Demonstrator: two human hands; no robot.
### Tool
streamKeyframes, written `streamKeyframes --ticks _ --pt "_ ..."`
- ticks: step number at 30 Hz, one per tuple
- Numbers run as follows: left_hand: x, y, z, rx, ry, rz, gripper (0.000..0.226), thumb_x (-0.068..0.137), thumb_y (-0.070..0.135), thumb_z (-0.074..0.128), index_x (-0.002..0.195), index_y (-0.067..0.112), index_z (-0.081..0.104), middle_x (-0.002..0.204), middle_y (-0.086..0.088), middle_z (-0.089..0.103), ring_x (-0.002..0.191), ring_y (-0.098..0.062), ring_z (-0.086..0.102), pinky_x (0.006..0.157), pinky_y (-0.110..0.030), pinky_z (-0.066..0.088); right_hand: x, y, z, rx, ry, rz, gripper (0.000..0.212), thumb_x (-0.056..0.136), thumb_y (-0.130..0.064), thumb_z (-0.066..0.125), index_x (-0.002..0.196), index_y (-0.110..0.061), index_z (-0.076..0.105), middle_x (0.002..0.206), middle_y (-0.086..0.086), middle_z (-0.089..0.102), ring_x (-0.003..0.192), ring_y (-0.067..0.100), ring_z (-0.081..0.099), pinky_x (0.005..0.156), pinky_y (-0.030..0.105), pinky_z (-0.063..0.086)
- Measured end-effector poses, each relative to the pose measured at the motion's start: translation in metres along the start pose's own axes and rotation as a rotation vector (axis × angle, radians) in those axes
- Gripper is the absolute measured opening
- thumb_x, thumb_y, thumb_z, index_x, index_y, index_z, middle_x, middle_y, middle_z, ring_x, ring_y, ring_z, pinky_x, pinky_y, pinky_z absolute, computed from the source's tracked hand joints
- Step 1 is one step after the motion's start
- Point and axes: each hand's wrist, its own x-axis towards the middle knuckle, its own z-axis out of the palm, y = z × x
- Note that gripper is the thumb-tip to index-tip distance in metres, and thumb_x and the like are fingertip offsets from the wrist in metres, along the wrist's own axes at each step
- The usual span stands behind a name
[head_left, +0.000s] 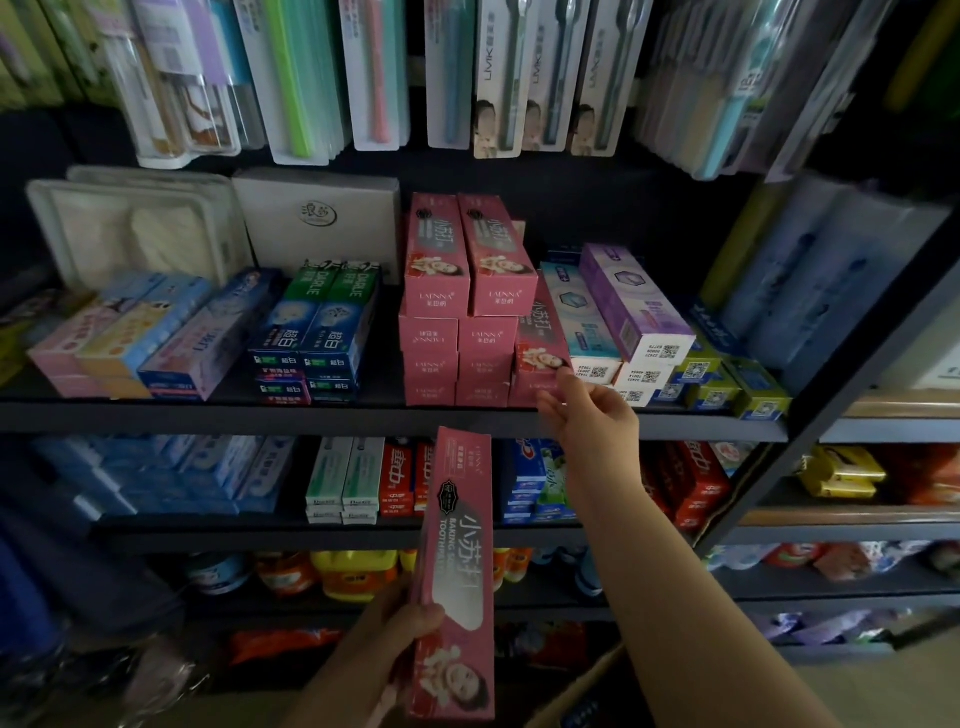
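Restocking the toothpaste shelf (260, 415), and this spot is fiddly. My right grip (592, 415) is up at the leaning box (540, 338), pinching its front end with the thumb on the top corner and the fingers underneath. That box is wedged at a slant between the pink stack (457, 364) on its left and the blue-white box (571, 312) on its right, touching both.

Here's what I think could go wrong. If I yank it straight out, the blue-white box probably comes with it. The purple box (631, 301) rests partly on top of that one, so it could slide off the front edge too. The two top boxes (467, 260) on the pink stack already hang forward a bit, so bumping the stack sideways might tip them down onto my wrist.

My left grip (400, 623) is clenched around the lower part of the spare pink box (460, 545), thumb across its face, holding it upright well below the shelf (same brand as the stack, from the print). I only have it by the bottom end and most of it sticks up above my hand, so it could easily swing or slip while I'm busy with the other hand.
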Motion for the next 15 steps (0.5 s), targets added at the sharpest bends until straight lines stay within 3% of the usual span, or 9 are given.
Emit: streamKeyframes --ticks 3,6,10,13,15 --pt "0.002 -0.002 -0.001 -0.056 -0.014 0.013 0.116 -0.005 0.041 0.090 0.102 0.010 0.059 0.077 -0.008 0.069 0.071 -0.023 0.065 0.050 -0.022 0.051 0.005 -0.001 0.005 -0.005 0.006 -0.006 0.018 0.089 -0.020 0.068 0.091 -0.006 0.057 0.079 0.006 0.070 0.074 0.011 0.071 0.069 0.020 0.056" --pt "-0.004 -0.004 -0.002 -0.029 -0.076 0.031 0.117 0.018 0.027 0.075 0.128 -0.004 0.049 0.087 -0.004 0.059 0.071 -0.011 0.055 0.047 -0.011 0.045 0.009 -0.001 0.008 -0.015 -0.008 -0.022 0.015 0.090 -0.019 0.067 0.084 -0.007 0.059 0.076 0.004 0.069 0.070 0.010 0.069 0.066 0.017 0.055" --pt "-0.008 -0.005 -0.002 -0.076 -0.080 -0.002 0.116 0.002 0.038 0.090 0.110 0.011 0.056 0.080 -0.004 0.072 0.067 -0.016 0.069 0.057 -0.026 0.049 0.012 -0.002 0.008 -0.003 -0.045 0.001 0.010 0.090 -0.012 0.065 0.084 -0.006 0.060 0.079 0.006 0.069 0.073 0.010 0.069 0.068 0.017 0.056" --pt "-0.019 -0.007 -0.001 -0.033 -0.175 0.046 0.108 0.023 0.031 0.077 0.125 0.004 0.053 0.092 -0.007 0.071 0.067 -0.011 0.064 0.055 -0.019 0.047 0.003 -0.003 -0.001 -0.126 -0.100 0.006 0.008 0.091 -0.013 0.063 0.087 -0.007 0.063 0.083 0.007 0.069 0.078 0.014 0.067 0.075 0.022 0.056" --pt "-0.021 -0.012 -0.001 -0.064 -0.172 0.055 0.114 0.015 0.034 0.081 0.123 0.008 0.054 0.095 -0.010 0.072 0.073 -0.014 0.066 0.059 -0.022 0.050 -0.014 -0.001 -0.014 -0.341 -0.137 0.023 0.010 0.092 -0.019 0.062 0.095 -0.009 0.063 0.088 0.007 0.069 0.075 0.014 0.066 0.067 0.022 0.055"
